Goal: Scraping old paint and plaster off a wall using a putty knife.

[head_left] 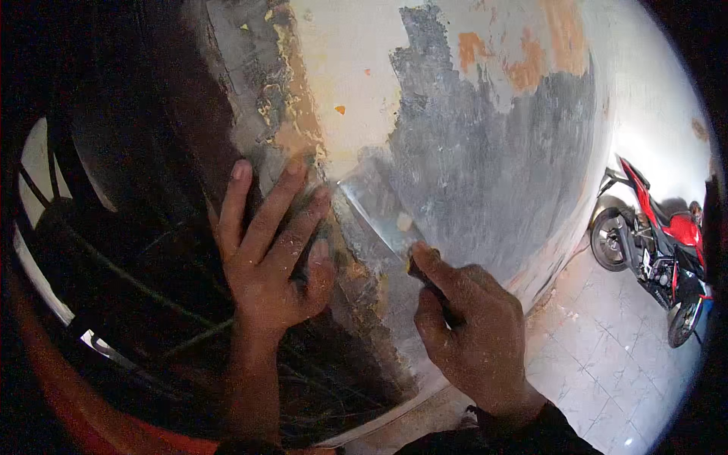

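My right hand (pixel 474 326) is closed around the handle of a scraper (pixel 383 216), a putty knife with a wide metal blade. Its blade lies against the wall (pixel 485 152), which carries grey bare patches, cream paint and orange-brown spots. The blade's far corner reaches the rough, chipped edge (pixel 356 280) of the wall. My left hand (pixel 273 258) lies with fingers spread over the dark side of that edge, just left of the blade, and holds nothing. Pale dust specks both hands.
A red and black motorcycle (pixel 656 243) stands at the far right on a pale tiled floor (pixel 599 364). Left of the wall's edge is a dark area whose details are hard to make out. A red-orange strip (pixel 144 425) curves along the lower left.
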### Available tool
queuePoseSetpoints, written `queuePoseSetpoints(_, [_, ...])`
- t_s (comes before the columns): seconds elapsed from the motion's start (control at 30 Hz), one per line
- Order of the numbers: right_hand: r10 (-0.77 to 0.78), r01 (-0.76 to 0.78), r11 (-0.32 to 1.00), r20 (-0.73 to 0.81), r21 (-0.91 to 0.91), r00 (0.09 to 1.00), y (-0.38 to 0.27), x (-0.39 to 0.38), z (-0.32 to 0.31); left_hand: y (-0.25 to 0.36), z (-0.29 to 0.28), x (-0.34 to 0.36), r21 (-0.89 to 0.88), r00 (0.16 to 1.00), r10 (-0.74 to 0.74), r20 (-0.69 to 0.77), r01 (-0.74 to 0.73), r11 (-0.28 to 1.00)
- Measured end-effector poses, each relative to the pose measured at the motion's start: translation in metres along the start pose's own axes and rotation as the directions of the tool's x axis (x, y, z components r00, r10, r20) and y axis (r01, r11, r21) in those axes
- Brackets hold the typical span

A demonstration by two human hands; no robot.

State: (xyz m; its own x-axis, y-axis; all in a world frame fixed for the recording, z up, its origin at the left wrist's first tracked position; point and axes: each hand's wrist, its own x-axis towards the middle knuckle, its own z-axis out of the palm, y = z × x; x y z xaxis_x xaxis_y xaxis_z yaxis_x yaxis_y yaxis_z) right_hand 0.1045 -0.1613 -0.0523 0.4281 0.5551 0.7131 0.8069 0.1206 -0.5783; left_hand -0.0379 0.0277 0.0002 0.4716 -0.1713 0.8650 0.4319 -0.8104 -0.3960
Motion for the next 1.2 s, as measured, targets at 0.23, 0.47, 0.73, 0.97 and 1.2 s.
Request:
queuePoseSetpoints(0.23, [0.01,-0.011,0.999,0.022,0.034,1.0,0.005,-0.018,0.0,-0.002,-0.006,0.0,0.034,1.0,0.027,-0.013,-0.027,0.999])
queuePoseSetpoints(0.47, [-0.034,0.034,0.999,-0.055,0.006,0.998,0.001,0.0,0.004,-0.004,0.003,-0.002,-0.048,1.0,0.012,-0.025,-0.014,0.999])
queuePoseSetpoints(0.73, [0.003,-0.002,1.0,-0.054,0.02,0.999,-0.001,-0.005,0.004,-0.006,0.004,-0.003,-0.039,0.999,0.021,-0.027,-0.022,0.999])
queuePoseSetpoints(0.97, [0.014,-0.014,1.0,0.066,0.006,0.998,0.013,-0.035,0.016,-0.006,-0.001,-0.004,-0.036,1.0,0.013,-0.025,-0.014,0.999])
queuePoseSetpoints(1.2, [-0.045,0.046,0.999,-0.02,0.025,0.999,0.001,-0.005,0.016,-0.008,0.001,-0.004,-0.012,0.999,0.028,-0.04,-0.029,1.0])
